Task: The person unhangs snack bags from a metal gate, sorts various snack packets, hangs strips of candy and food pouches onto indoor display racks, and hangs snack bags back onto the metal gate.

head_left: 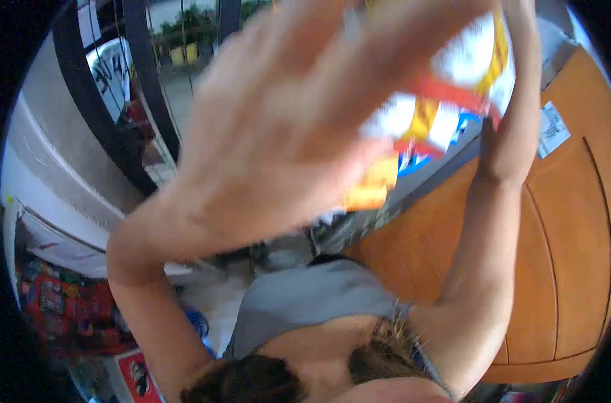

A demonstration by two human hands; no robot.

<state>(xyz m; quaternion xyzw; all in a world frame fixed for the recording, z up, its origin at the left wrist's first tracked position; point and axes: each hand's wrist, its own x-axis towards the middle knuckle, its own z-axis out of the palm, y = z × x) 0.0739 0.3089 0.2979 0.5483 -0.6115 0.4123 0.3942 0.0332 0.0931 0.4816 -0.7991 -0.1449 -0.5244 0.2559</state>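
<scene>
My left hand [272, 127] is raised close to the camera and smeared by motion. Its fingers stretch toward the upper right and run past the top edge, so whether they hold anything cannot be made out. Just behind it are white, yellow and red packets [470, 67], joined in what looks like a strip, with blue parts at the lower end. An orange packet [372, 185] shows below the hand's edge. My right forearm [513, 114] reaches up beside the packets, and the hand at its end lies beyond the frame.
A brown wooden panelled surface [547, 269] fills the right side, with a white label [554, 129] on it. Dark upright bars [141, 74] stand at the upper left, with the outdoors behind them. Red packaged goods [63, 305] sit at the lower left.
</scene>
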